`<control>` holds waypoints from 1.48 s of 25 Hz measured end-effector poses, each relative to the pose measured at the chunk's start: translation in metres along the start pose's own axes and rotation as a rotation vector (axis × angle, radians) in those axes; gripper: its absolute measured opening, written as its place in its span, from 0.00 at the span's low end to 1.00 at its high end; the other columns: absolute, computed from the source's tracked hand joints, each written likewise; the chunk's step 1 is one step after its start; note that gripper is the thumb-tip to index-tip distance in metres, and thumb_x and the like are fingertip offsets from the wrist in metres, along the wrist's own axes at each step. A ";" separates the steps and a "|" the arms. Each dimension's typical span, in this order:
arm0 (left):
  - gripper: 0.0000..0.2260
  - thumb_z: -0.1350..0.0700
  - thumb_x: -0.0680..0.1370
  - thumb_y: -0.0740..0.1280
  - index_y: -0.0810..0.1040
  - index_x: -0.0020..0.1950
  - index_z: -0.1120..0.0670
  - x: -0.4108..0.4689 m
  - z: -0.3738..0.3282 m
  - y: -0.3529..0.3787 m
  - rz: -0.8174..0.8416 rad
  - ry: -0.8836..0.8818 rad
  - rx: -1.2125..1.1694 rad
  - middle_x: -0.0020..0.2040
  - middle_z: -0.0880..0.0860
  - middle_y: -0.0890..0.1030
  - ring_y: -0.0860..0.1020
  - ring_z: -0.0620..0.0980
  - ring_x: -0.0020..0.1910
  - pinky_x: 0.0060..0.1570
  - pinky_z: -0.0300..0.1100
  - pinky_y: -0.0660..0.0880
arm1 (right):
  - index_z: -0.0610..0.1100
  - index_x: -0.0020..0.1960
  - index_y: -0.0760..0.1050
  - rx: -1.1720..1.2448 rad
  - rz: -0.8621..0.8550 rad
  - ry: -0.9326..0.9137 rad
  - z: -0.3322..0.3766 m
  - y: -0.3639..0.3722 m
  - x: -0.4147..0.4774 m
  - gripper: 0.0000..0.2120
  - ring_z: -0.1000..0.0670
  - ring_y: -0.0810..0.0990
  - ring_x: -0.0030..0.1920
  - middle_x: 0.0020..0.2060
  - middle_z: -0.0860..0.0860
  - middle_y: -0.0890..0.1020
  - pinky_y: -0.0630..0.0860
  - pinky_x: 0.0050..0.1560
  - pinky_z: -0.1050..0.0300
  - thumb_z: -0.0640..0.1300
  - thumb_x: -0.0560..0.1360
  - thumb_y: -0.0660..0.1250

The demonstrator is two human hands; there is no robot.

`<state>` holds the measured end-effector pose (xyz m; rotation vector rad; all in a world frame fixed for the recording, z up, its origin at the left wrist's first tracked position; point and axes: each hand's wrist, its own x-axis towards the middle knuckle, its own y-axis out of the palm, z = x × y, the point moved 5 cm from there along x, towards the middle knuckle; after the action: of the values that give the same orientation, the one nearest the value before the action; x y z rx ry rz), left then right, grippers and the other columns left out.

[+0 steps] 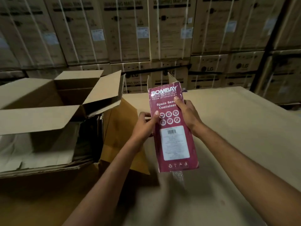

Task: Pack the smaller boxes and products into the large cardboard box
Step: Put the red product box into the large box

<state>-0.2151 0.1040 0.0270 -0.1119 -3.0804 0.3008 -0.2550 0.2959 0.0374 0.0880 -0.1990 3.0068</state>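
- Both hands are on the maroon product box (173, 128), holding it up over the flat cardboard surface (236, 128), label side to the camera.
- The left hand (145, 123) pinches the box's left edge, thumb on the front face and fingers curled behind; the right hand (187, 114) clamps the right edge higher up, fingers wrapped across the print.
- The box's top flaps stand open and unsealed, and something pale and streaky shows below its bottom end, too blurred to name.
- Risk here: if the ends are not closed, whatever is inside could slide out as the box tilts on its way across.
- The grip is on the edges only, so a quick swing could let the thin carton twist or slip.
- The large cardboard box (53, 101) sits well to the left, flaps spread wide, with white packing or products visible low inside.
- Its nearest flap (101, 93) juts up toward the hands and looks likely to catch the carton on a low approach.
- A brown flap or sheet (120, 128) hangs between the two, right under the left forearm.
- Behind stands a wall of stacked strapped cartons (162, 30), well clear.
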 end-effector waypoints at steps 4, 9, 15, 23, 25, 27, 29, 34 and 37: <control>0.35 0.31 0.74 0.69 0.59 0.72 0.46 -0.002 -0.034 -0.014 0.090 0.149 0.076 0.66 0.52 0.79 0.84 0.50 0.53 0.50 0.52 0.84 | 0.59 0.71 0.59 -0.212 -0.068 -0.165 0.048 -0.015 -0.050 0.34 0.48 0.88 0.47 0.58 0.53 0.83 0.84 0.53 0.42 0.68 0.73 0.70; 0.48 0.39 0.73 0.75 0.41 0.79 0.32 -0.017 -0.104 -0.022 0.246 0.431 0.257 0.72 0.50 0.74 0.80 0.53 0.62 0.58 0.57 0.80 | 0.70 0.77 0.48 -0.389 -0.063 -0.307 0.115 -0.033 -0.102 0.44 0.52 0.85 0.55 0.61 0.59 0.80 0.84 0.52 0.42 0.54 0.75 0.75; 0.49 0.49 0.73 0.77 0.42 0.79 0.38 -0.039 -0.208 -0.046 0.266 0.689 0.296 0.69 0.55 0.76 0.82 0.57 0.59 0.54 0.60 0.82 | 0.64 0.77 0.52 -0.525 -0.099 -0.531 0.220 -0.042 -0.132 0.41 0.47 0.81 0.59 0.69 0.49 0.74 0.83 0.53 0.39 0.46 0.76 0.75; 0.48 0.52 0.76 0.75 0.41 0.81 0.48 -0.063 -0.319 -0.173 0.026 0.957 0.393 0.72 0.57 0.71 0.79 0.56 0.63 0.54 0.56 0.82 | 0.56 0.80 0.48 -0.603 -0.142 -0.880 0.366 0.043 -0.133 0.41 0.44 0.77 0.62 0.69 0.49 0.71 0.82 0.55 0.42 0.46 0.79 0.71; 0.47 0.52 0.76 0.75 0.42 0.81 0.50 -0.065 -0.323 -0.217 -0.014 0.993 0.407 0.71 0.56 0.71 0.80 0.54 0.62 0.52 0.54 0.83 | 0.53 0.80 0.49 -0.603 -0.127 -0.945 0.385 0.084 -0.129 0.40 0.44 0.78 0.60 0.60 0.55 0.72 0.82 0.55 0.42 0.45 0.79 0.72; 0.46 0.51 0.75 0.75 0.44 0.81 0.50 -0.064 -0.319 -0.262 -0.057 1.003 0.425 0.70 0.54 0.71 0.80 0.53 0.61 0.51 0.52 0.84 | 0.52 0.79 0.49 -0.609 -0.108 -0.982 0.398 0.128 -0.122 0.40 0.45 0.80 0.58 0.59 0.53 0.72 0.83 0.54 0.41 0.44 0.78 0.72; 0.45 0.52 0.75 0.75 0.46 0.80 0.48 -0.062 -0.311 -0.303 -0.102 0.993 0.448 0.68 0.52 0.72 0.80 0.51 0.59 0.49 0.53 0.84 | 0.52 0.79 0.49 -0.628 -0.093 -0.998 0.405 0.172 -0.112 0.40 0.45 0.81 0.56 0.61 0.48 0.73 0.83 0.54 0.42 0.45 0.78 0.72; 0.44 0.54 0.76 0.74 0.46 0.80 0.47 -0.032 -0.280 -0.408 -0.150 0.940 0.550 0.69 0.52 0.71 0.79 0.55 0.61 0.50 0.57 0.83 | 0.52 0.79 0.48 -0.583 -0.048 -0.973 0.403 0.281 -0.079 0.41 0.43 0.81 0.57 0.63 0.44 0.73 0.83 0.54 0.42 0.44 0.77 0.73; 0.43 0.56 0.77 0.74 0.46 0.80 0.47 -0.009 -0.260 -0.451 -0.141 0.921 0.574 0.71 0.55 0.70 0.78 0.59 0.62 0.49 0.55 0.83 | 0.50 0.79 0.49 -0.544 -0.043 -0.949 0.393 0.330 -0.061 0.40 0.46 0.80 0.56 0.61 0.46 0.72 0.83 0.53 0.47 0.42 0.77 0.73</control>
<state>-0.2234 -0.2883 0.3699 -0.0012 -1.9968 0.8258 -0.2180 -0.0894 0.3799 1.3958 -1.0398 2.4887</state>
